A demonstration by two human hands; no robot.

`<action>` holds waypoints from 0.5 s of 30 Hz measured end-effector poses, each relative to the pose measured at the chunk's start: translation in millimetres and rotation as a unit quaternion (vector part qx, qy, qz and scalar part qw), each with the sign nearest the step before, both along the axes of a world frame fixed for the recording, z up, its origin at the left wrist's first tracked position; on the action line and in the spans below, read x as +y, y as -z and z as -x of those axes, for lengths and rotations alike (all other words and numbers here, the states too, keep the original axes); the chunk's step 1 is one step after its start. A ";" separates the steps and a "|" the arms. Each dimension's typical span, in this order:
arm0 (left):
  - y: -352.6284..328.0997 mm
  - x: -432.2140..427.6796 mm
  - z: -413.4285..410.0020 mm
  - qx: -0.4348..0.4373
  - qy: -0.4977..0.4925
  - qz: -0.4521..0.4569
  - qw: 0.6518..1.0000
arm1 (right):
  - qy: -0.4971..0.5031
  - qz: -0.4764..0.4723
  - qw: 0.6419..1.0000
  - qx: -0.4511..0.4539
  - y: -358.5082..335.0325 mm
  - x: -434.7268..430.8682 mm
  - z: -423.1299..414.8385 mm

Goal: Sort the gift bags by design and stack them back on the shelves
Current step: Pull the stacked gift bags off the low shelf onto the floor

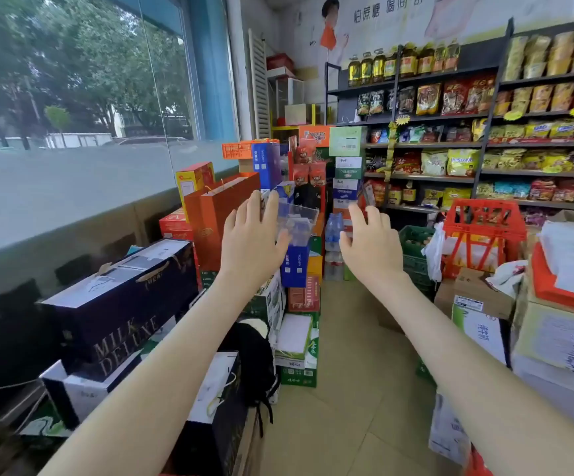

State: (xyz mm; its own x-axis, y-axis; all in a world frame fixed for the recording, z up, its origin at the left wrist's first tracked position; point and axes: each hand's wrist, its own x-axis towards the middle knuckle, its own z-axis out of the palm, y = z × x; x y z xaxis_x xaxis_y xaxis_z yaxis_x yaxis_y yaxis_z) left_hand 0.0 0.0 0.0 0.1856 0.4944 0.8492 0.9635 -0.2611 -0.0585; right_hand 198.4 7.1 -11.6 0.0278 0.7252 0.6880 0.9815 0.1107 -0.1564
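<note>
Pick step, not started: left hand (251,235) and right hand (371,242) both reach forward, fingers straight and apart, holding nothing; orange gift bag (206,221) stands at left hand's 10 o'clock, so next likely needs a leftward swing and handle grip.

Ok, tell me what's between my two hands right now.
In the head view, a clear plastic box sits between the left hand and the right hand, nearest the left one; a blue carton and bottled water stand behind it.
</note>
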 end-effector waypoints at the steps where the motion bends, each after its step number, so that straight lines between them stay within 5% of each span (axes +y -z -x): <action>1: 3.1 21.7 -2.2 0.003 0.004 0.016 1.000 | -0.003 -0.001 1.000 0.007 2.8 21.7 -3.3; 15: 34.3 433.6 -128.7 0.006 0.140 0.068 0.988 | 0.078 0.055 0.995 0.025 38.1 395.6 -133.2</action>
State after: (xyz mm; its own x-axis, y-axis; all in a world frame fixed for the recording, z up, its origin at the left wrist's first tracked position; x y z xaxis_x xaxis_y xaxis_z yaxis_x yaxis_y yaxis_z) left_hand 128.7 433.6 -34.3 0.3410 0.5318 0.7752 0.8516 -0.5240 -0.0151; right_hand 331.6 402.6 -49.7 0.1784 0.7807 0.5989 0.9760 -0.0632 -0.2084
